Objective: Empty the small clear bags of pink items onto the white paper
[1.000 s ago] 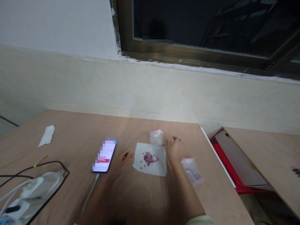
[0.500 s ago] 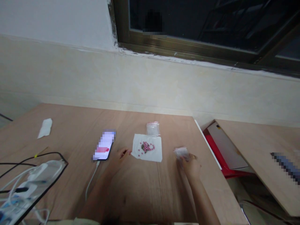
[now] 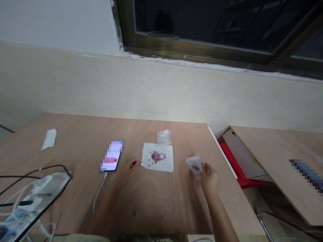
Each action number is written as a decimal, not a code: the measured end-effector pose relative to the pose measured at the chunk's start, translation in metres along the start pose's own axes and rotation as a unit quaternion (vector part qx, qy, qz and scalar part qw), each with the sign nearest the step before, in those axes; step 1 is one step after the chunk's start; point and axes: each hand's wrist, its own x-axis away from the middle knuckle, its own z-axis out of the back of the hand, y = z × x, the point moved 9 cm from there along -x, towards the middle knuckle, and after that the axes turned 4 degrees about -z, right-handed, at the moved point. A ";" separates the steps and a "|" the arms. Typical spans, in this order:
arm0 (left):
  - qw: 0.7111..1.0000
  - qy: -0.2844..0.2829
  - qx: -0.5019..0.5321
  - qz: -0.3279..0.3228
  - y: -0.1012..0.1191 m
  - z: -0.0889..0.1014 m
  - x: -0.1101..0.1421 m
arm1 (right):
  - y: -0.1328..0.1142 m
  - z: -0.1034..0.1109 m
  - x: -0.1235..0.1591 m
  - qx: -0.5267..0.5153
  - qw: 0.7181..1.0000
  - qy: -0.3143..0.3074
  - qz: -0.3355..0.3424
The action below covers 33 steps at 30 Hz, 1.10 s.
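Observation:
A white sheet of paper [image 3: 168,167] lies flat on the table, with a cluster of small pink bead-like pieces [image 3: 156,156] and some green ones on it. At the sheet's lower left corner, my left hand [image 3: 133,165] is closed, its fingertips pinching the edge. My right hand [image 3: 210,175], to the right of the sheet, grips a small clear zip bag [image 3: 194,167] by its side and holds it tilted. Something small and dark reddish shows inside that bag. Another clear zip bag [image 3: 164,137] lies just behind the sheet.
Left of my left hand lies a lit phone [image 3: 112,156] with a white charging cable [image 3: 99,193]. A power strip [image 3: 41,193] with tangled cords takes up the table's left front. A crumpled white tissue [image 3: 49,139] lies farther back. A second table [image 3: 272,144] stands to the right.
My right hand has turned and raised the zip bag, so its face and dark contents now show. The left hand stays at the paper's corner. The camera view has shifted slightly.

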 end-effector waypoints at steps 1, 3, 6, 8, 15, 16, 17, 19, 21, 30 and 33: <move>1.000 -0.004 0.005 -0.001 -0.001 -0.001 -0.003 | -0.002 0.003 0.000 -0.044 0.999 0.003 -0.015; 1.000 -0.013 0.016 -0.012 0.005 -0.006 -0.009 | -0.015 -0.001 0.004 -0.163 0.986 -0.030 -0.029; 0.995 -0.062 0.044 -0.057 0.033 -0.024 -0.015 | -0.063 -0.035 0.022 -0.309 0.930 -0.197 0.004; 0.985 -0.128 0.070 -0.094 0.053 -0.042 -0.016 | -0.099 -0.058 0.040 -0.334 0.888 -0.315 0.031; 0.969 -0.211 0.107 -0.076 0.047 -0.046 -0.021 | -0.148 -0.076 0.053 -0.266 0.889 -0.366 0.065; 0.967 -0.213 0.120 -0.069 0.044 -0.043 -0.021 | -0.147 -0.074 0.050 -0.258 0.908 -0.324 0.064; 0.966 -0.213 0.130 -0.064 0.042 -0.040 -0.020 | -0.144 -0.069 0.048 -0.252 0.927 -0.270 0.061; 0.966 -0.211 0.140 -0.058 0.042 -0.037 -0.017 | -0.142 -0.060 0.051 -0.248 0.951 -0.173 0.065; 0.968 -0.202 0.139 -0.053 0.045 -0.037 -0.013 | -0.149 -0.067 0.063 -0.257 0.945 -0.184 0.086; 0.965 -0.210 0.151 -0.040 0.051 -0.038 0.014 | -0.180 -0.102 0.104 -0.300 0.845 -0.429 0.105; 0.962 -0.210 0.163 -0.057 0.048 -0.036 0.021 | -0.174 -0.107 0.108 -0.305 0.833 -0.453 0.084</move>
